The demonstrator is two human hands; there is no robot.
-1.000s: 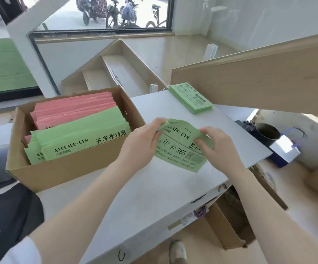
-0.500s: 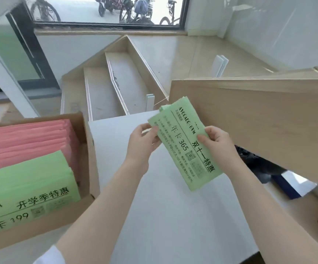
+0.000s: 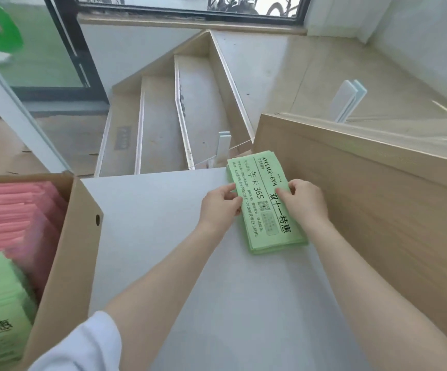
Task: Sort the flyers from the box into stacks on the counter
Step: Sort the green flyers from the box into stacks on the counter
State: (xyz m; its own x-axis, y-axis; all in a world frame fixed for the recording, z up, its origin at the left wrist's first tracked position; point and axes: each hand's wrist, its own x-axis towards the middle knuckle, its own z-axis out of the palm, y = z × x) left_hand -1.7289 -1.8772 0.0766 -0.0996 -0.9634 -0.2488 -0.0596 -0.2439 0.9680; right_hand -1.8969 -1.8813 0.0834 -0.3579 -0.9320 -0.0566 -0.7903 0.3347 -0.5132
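On the white desk [image 3: 217, 303], at its far right corner beside a wooden panel [image 3: 377, 210], the left hand [image 3: 221, 207] and right hand [image 3: 304, 200] pinch the green flyers stack [image 3: 260, 207], the cardboard box [image 3: 67, 253] at the left edge, stairs [image 3: 163, 116] beyond

Bright daylight from window [image 3: 190, 6], soft shadows, wide-angle warp, blur lower-left.

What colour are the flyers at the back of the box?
Pink flyers, seen in the head view, behind the green ones.
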